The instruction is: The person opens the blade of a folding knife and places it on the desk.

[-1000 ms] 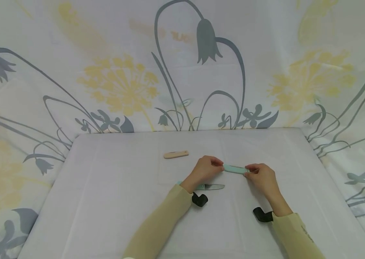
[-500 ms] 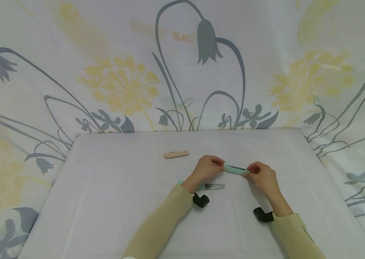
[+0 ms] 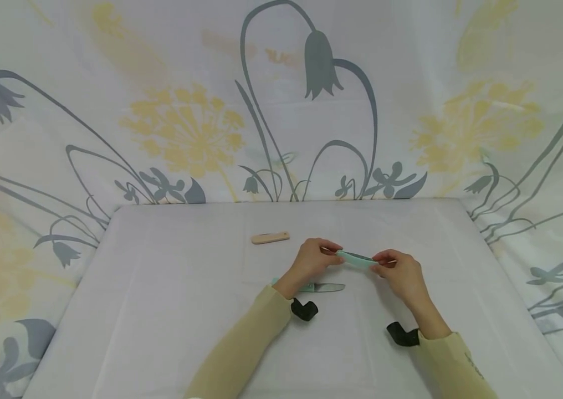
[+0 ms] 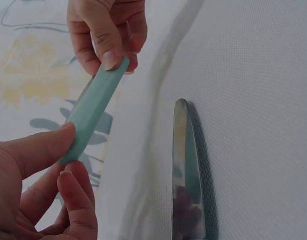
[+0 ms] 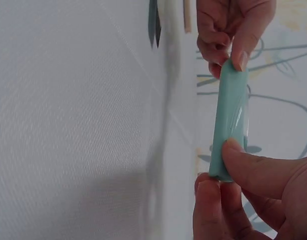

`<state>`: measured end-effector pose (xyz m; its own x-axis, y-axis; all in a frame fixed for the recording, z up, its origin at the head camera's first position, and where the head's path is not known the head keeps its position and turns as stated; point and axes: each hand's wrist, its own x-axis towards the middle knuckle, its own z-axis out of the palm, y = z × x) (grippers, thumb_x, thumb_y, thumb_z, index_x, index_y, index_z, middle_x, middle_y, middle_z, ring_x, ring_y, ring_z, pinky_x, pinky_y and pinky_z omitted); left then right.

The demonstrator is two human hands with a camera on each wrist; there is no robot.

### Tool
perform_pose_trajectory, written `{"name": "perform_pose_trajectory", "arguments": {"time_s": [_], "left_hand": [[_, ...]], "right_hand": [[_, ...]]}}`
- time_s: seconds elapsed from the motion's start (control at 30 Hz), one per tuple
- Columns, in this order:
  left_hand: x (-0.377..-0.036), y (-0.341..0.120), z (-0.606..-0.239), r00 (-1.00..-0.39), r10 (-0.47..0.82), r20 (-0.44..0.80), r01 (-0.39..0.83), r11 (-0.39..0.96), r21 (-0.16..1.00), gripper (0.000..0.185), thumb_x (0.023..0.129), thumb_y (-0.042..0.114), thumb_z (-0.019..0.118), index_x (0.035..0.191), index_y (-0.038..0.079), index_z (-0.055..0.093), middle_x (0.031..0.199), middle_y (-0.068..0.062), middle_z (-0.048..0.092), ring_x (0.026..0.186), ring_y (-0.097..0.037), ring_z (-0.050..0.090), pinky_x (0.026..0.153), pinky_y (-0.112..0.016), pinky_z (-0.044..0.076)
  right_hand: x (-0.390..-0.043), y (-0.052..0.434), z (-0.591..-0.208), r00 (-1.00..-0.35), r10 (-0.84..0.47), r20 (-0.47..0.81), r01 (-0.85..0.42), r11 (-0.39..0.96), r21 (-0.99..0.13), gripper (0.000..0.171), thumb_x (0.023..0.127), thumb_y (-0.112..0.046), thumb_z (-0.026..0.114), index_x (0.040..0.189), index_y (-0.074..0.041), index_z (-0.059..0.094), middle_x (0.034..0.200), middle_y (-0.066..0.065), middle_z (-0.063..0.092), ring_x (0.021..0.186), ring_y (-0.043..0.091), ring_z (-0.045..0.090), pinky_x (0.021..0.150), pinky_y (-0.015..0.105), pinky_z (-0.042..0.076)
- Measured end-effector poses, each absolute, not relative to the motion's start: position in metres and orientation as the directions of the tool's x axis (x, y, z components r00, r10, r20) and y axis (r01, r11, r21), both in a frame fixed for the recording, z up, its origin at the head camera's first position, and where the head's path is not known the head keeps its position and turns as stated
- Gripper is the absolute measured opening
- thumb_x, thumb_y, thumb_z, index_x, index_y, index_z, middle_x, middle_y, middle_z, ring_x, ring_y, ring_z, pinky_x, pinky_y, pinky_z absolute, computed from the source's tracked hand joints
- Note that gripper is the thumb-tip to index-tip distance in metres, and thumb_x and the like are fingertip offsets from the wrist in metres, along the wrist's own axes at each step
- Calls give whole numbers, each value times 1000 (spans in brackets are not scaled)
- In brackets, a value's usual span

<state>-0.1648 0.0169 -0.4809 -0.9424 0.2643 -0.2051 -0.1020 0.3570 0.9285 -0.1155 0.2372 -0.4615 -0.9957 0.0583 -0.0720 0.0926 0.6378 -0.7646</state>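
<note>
The left hand (image 3: pixel 313 259) and right hand (image 3: pixel 397 271) each pinch one end of the single mint-green sheath (image 3: pixel 355 259), held just above the table (image 3: pixel 172 310), long axis running left to right. Below lie one knife (image 3: pixel 328 287) and one beige sheath (image 3: pixel 270 238).
</note>
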Motion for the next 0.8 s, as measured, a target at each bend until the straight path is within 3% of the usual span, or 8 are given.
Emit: {"name": "perform_pose_trajectory", "arguments": {"time_s": [0.2,0.47,0.8], "left_hand": [[-161,6,-480,-937,300,-181,-69,350,934,21,83,24,83,100,13,78,89,8,69,83,-9,61,73,-25,49],[-153,-14,-475,-909,370,-191,-73,310,948,20,85,27,81,100,15,76,89,6,71,74,-12,61,65,-27,48],[-135,-42,-473,-896,391,-210,-102,278,955,19,85,26,81,98,14,75,90,3,73,84,-14,65,73,-29,51]], "right_hand": [[-111,231,-457,-996,45,-73,85,636,-767,20,88,-8,75,106,0,71,96,12,68,84,22,67,64,25,50],[-107,223,-455,-994,0,-107,86,593,-800,20,88,-10,76,106,-2,71,98,10,67,89,23,65,67,27,51],[-98,209,-451,-987,-122,-108,21,563,-826,24,87,-19,79,106,-7,71,99,5,68,94,23,62,70,31,52]]}}
